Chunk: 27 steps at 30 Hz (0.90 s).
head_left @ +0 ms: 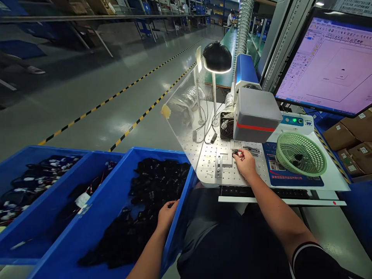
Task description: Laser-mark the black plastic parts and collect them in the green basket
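Observation:
My right hand (245,162) pinches a small black part (235,154) at the metal fixture (226,159) on the perforated metal worktable (203,170). Above and just behind it is the grey head of a machine (257,114) with a red stripe. Down at the left, my left hand (167,214) is inside the blue bin (132,155), over the near right side of a heap of small black parts (157,182). Its fingers are curled in, and whatever they may hold is hidden.
A green basket (302,155) with something dark inside stands on a blue mat (286,176). A lit black lamp (217,57) and a clear sheet (183,112) rise at the worktable's left. A monitor (325,66) hangs at right. Another blue bin (55,151) holds wired parts.

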Each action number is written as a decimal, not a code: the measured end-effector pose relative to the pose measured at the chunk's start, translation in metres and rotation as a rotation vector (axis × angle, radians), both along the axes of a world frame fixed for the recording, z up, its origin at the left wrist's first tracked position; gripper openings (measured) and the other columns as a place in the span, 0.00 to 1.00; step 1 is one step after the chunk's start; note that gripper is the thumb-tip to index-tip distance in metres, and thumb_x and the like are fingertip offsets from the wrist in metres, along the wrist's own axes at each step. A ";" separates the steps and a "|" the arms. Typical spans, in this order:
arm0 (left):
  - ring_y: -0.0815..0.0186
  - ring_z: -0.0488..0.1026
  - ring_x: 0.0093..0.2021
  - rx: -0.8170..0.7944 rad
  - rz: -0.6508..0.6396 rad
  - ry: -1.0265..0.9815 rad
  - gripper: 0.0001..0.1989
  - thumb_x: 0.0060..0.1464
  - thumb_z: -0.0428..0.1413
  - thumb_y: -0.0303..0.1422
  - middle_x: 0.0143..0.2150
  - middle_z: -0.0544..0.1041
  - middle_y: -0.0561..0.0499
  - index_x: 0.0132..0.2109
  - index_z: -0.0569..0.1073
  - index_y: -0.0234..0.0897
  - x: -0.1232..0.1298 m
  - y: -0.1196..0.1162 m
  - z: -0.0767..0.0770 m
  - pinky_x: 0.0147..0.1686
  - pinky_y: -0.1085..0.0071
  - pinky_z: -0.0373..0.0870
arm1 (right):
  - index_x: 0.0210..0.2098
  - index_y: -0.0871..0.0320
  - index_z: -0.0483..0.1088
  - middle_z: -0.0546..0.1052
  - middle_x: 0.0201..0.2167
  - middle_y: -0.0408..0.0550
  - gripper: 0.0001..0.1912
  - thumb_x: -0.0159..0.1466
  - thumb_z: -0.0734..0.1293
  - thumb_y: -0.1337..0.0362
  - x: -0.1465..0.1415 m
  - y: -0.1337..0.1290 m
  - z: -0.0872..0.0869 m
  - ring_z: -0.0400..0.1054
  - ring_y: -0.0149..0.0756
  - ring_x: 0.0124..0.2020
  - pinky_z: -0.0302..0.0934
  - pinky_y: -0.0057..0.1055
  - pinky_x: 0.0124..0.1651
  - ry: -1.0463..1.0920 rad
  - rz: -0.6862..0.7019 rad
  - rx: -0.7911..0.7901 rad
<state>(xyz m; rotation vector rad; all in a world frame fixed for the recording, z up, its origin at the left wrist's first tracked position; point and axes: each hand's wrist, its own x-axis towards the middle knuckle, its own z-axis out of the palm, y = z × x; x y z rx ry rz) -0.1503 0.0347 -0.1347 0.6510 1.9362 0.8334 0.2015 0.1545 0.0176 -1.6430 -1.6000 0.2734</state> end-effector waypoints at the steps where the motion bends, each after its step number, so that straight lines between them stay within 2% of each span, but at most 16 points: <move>1: 0.59 0.70 0.23 -0.008 -0.014 0.035 0.20 0.33 0.62 0.48 0.18 0.72 0.51 0.29 0.74 0.37 0.000 0.001 -0.001 0.24 0.66 0.63 | 0.46 0.59 0.73 0.74 0.32 0.47 0.16 0.61 0.67 0.58 0.001 -0.002 0.000 0.69 0.40 0.36 0.63 0.36 0.43 -0.012 -0.010 0.001; 4: 0.61 0.66 0.19 -0.020 -0.066 0.090 0.21 0.34 0.61 0.50 0.14 0.67 0.54 0.31 0.73 0.38 0.000 0.000 -0.004 0.22 0.67 0.59 | 0.43 0.58 0.75 0.75 0.34 0.49 0.13 0.61 0.67 0.59 0.001 -0.007 0.000 0.69 0.41 0.37 0.63 0.37 0.42 -0.059 -0.020 -0.012; 10: 0.61 0.64 0.18 -0.019 -0.121 0.127 0.24 0.36 0.58 0.54 0.12 0.64 0.55 0.32 0.72 0.38 0.000 -0.004 -0.008 0.20 0.68 0.57 | 0.41 0.58 0.75 0.76 0.36 0.50 0.10 0.62 0.66 0.62 -0.001 -0.005 -0.001 0.69 0.42 0.39 0.63 0.37 0.43 -0.095 -0.022 -0.044; 27: 0.60 0.65 0.18 -0.011 -0.178 0.178 0.21 0.38 0.56 0.51 0.13 0.65 0.54 0.31 0.72 0.38 -0.001 -0.003 -0.004 0.20 0.68 0.58 | 0.42 0.58 0.75 0.76 0.38 0.51 0.09 0.64 0.67 0.63 -0.004 -0.005 0.000 0.69 0.43 0.42 0.63 0.37 0.45 -0.131 -0.040 -0.082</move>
